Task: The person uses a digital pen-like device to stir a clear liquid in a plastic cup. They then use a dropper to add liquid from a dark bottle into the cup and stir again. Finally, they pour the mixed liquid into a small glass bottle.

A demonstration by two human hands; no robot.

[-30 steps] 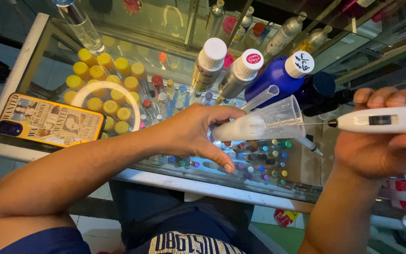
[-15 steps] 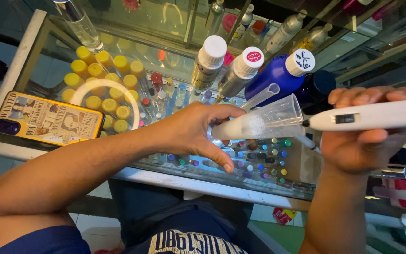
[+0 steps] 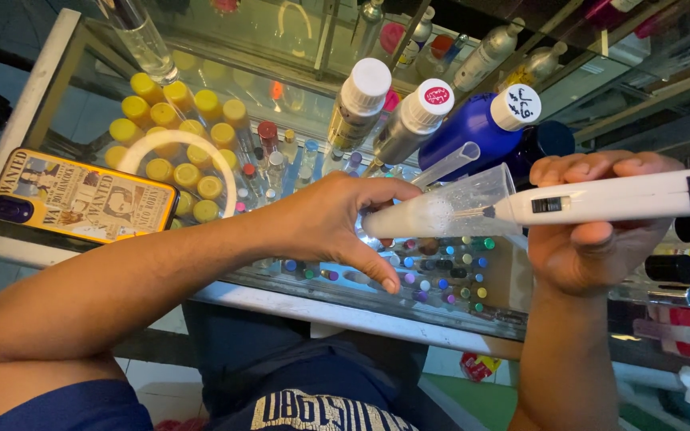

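Observation:
My left hand (image 3: pixel 337 227) grips a clear plastic measuring cup (image 3: pixel 449 209) tilted on its side, with whitish liquid pooled at its bottom end. My right hand (image 3: pixel 588 239) holds a white pen-shaped electric mixer (image 3: pixel 616 198), its thin whisk tip inside the cup's mouth. A clear plastic tube (image 3: pixel 450 162) juts up just behind the cup. Both hands hover above a glass counter top (image 3: pixel 57 104).
On the glass stand a white-capped bottle (image 3: pixel 357 108), a silver bottle with a red-marked cap (image 3: pixel 413 120), a blue bottle (image 3: pixel 481 124) and a clear flask (image 3: pixel 144 40). A phone in a yellow case (image 3: pixel 81 195) lies at left. Yellow-capped vials (image 3: pixel 177 152) and small coloured vials (image 3: pixel 441 275) fill the shelf below.
The right hand and mixer have tilted and shifted slightly left, the tip going deeper into the cup. The left hand keeps its grip on the cup.

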